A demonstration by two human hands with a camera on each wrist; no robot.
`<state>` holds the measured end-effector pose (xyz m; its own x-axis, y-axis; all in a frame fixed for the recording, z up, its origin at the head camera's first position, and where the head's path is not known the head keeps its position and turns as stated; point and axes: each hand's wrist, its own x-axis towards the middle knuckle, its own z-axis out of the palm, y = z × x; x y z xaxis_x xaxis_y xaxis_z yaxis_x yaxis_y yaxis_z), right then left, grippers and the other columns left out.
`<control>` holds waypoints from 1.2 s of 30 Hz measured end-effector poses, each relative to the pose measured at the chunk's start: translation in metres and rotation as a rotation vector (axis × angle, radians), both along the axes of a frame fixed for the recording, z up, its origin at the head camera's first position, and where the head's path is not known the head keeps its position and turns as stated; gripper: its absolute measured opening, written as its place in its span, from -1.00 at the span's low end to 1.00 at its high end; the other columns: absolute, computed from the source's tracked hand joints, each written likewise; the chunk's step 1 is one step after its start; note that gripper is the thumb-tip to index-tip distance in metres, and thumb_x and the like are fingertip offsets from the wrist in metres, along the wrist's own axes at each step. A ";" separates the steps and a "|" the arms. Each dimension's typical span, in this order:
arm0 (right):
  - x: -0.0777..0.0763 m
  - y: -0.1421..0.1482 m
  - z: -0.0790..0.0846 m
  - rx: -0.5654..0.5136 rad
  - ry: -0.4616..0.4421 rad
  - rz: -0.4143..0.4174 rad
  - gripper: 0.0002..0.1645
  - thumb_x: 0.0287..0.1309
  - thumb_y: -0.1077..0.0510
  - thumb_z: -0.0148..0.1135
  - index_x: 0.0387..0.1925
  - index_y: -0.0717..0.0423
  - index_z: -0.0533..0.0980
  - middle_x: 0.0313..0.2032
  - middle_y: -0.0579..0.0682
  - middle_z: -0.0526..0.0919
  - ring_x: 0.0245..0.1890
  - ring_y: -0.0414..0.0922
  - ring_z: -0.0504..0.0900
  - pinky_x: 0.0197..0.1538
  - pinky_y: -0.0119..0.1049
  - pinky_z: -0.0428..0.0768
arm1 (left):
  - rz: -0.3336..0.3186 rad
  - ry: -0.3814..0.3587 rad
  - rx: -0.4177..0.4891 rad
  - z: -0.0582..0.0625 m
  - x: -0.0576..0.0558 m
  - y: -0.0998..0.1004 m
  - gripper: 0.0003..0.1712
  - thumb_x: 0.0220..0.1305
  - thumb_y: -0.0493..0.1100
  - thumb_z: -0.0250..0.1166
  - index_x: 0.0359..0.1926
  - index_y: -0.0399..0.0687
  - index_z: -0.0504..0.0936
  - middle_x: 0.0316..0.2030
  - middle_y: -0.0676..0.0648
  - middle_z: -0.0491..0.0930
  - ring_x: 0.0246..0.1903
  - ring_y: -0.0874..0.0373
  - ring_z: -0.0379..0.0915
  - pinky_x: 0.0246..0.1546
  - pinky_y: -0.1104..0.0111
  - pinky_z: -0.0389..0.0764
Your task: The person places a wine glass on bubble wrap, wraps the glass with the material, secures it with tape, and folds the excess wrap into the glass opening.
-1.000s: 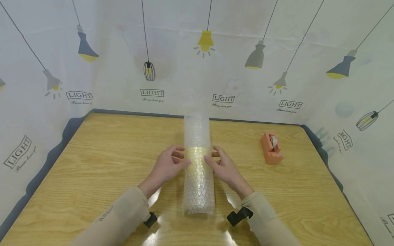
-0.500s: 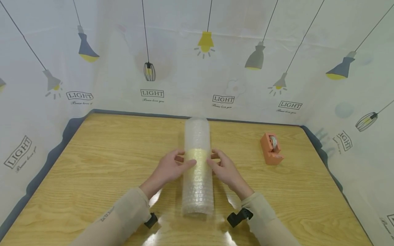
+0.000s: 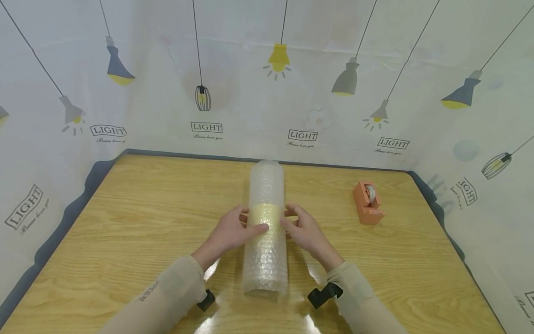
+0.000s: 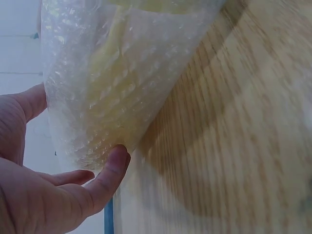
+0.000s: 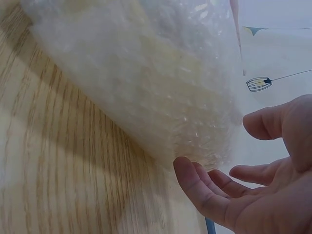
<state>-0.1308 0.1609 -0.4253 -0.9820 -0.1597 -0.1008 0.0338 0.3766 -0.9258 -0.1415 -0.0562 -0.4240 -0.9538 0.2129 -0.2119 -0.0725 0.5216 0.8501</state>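
A roll of bubble wrap (image 3: 265, 260) lies lengthwise on the table, a yellowish band (image 3: 267, 214) showing through its middle. Whatever is inside cannot be made out. My left hand (image 3: 231, 229) holds the roll's left side, thumb laid over the top and fingers down along the side. From the opposite side my right hand (image 3: 306, 229) holds it, with the thumb at the upper edge. In the left wrist view, fingertips (image 4: 117, 158) touch the wrap low down near the wood. The right wrist view shows fingertips (image 5: 185, 168) at the wrap's lower edge.
An orange tape dispenser (image 3: 368, 203) with a roll of tape stands on the right part of the wooden table (image 3: 167, 185). Behind the table hangs a pale backdrop (image 3: 250, 93) printed with lamps. Each wrist wears a black camera mount (image 3: 325, 295).
The roll has shifted slightly toward me, its near end also drifting left. My left thumb has slid further over the top. Both hands have come a little nearer with it.
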 end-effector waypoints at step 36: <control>-0.001 0.001 0.011 0.110 0.162 0.013 -0.29 0.14 0.40 0.34 0.36 0.34 0.42 0.09 0.21 0.67 -0.13 0.05 0.68 -0.21 -0.24 0.69 | -0.101 -0.196 -0.004 -0.007 -0.003 -0.006 -0.11 0.29 0.48 0.24 0.15 -0.26 0.61 0.00 -0.15 0.67 -0.03 0.01 0.57 0.02 0.06 0.62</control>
